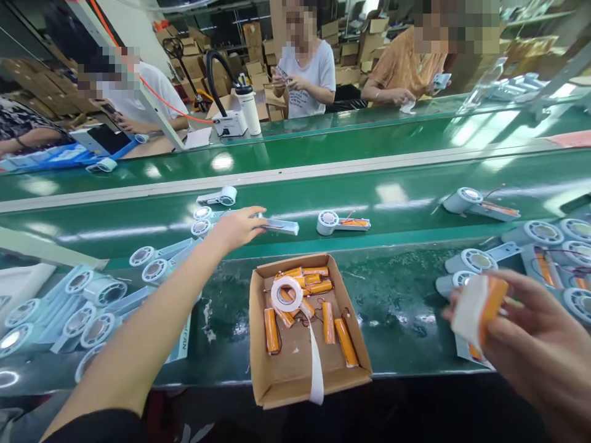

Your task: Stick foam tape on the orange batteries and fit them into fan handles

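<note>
My left hand (242, 227) reaches over the green belt with its fingers closed about a light-blue handheld fan part (282, 226); the part's near end is hidden by the hand. My right hand (526, 326), blurred, grips an orange battery pack (493, 303) with a white piece (470, 307) against its side. Between the hands, a cardboard box (277, 387) holds several orange battery packs (345, 341) with thin wires. A roll of white tape (287, 294) lies on them, its loose strip hanging over the front rim.
An open fan (327, 223) with a battery in its handle lies on the belt (397, 240). Several fans (95, 329) are piled at left, and more (545, 234) at right. Across the line, people work beside a white bottle (248, 109) and a slanting metal post (157, 111).
</note>
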Tool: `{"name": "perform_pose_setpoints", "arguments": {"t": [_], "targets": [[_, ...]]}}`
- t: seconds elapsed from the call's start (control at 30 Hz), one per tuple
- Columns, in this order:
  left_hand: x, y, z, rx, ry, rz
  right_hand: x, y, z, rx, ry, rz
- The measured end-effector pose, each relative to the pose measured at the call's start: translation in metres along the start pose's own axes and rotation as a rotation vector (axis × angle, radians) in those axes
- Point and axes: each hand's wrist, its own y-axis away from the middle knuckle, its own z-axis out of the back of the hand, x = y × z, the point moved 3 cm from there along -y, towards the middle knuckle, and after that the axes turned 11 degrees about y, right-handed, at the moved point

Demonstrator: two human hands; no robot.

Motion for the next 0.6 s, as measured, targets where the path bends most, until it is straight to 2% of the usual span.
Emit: {"name": "perform_pose_setpoints", "arguments": {"t": [0.1, 0.17, 0.27, 0.37, 0.47, 0.6], "targets": [[-0.021, -0.059, -0.008, 0.136, -0.013, -0.083, 0.035, -0.052, -0.051, 0.133, -0.132, 0.235], [-0.025, -0.083, -0.013, 0.174, 0.007, -0.093, 0.047, -0.081, -0.090, 0.222, -0.111, 0.361], [-0.021, -0.097, -0.014, 0.218, 0.053, -0.087, 0.046, -0.120, -0.151, 0.351, 0.068, 0.429], [-0.017, -0.100, -0.011, 0.243, 0.090, -0.085, 0.034, -0.148, -0.203, 0.444, 0.378, 0.479], [-0.024, -0.101, -0.013, 0.243, 0.082, -0.080, 0.024, -0.162, -0.236, 0.507, 0.687, 0.596], [-0.041, -0.103, -0.021, 0.222, 0.053, -0.070, 0.017, -0.164, -0.247, 0.544, 0.934, 0.715]]}}
